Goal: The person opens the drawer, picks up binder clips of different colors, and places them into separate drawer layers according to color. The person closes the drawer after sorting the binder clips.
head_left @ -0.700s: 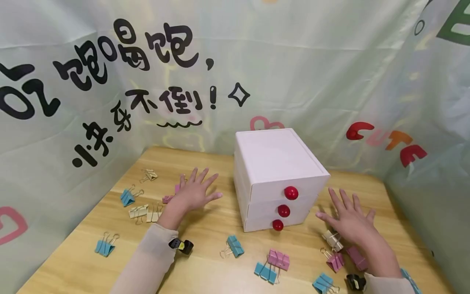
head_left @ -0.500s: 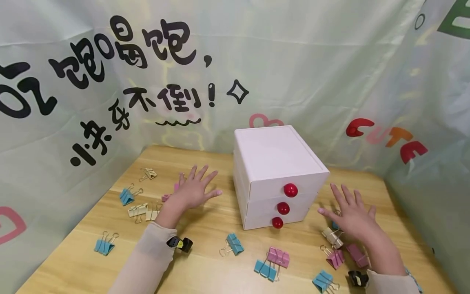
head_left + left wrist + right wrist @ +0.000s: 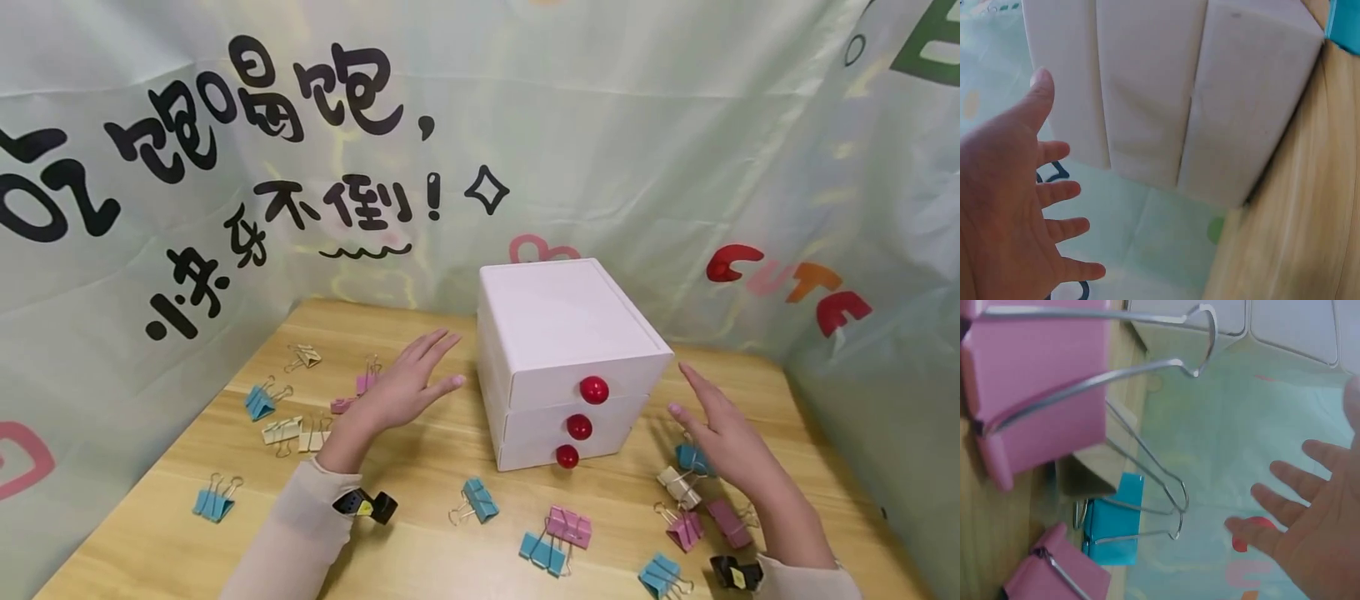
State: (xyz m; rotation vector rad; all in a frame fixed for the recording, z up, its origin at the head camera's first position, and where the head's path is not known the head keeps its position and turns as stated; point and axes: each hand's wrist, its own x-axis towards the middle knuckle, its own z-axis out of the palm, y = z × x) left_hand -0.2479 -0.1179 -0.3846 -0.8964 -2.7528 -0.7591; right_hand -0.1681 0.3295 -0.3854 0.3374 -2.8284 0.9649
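A white three-drawer box (image 3: 573,321) with red ball knobs (image 3: 579,427) stands on the wooden table, all drawers closed. To its left my left hand (image 3: 401,385) is held with straight fingers, palm turned toward the box and nothing in it. The left wrist view shows that palm facing the box's side (image 3: 1147,94), apart from it. On the box's right, my right hand (image 3: 731,437) is likewise straight-fingered and holds nothing. Below it lie a blue binder clip (image 3: 692,459), a cream binder clip (image 3: 679,488) and pink binder clips (image 3: 1041,387).
Several cream, blue and pink binder clips, among them a blue one (image 3: 260,403), are scattered at the table's left. More lie in front of the box, such as a pink clip (image 3: 568,528) and a blue clip (image 3: 480,501). A printed curtain (image 3: 637,167) surrounds the table (image 3: 420,533).
Both hands have turned from palms down, fingers spread, to palms facing inward toward the box. The blue clip under the right hand shows more now. Box and clips stay put.
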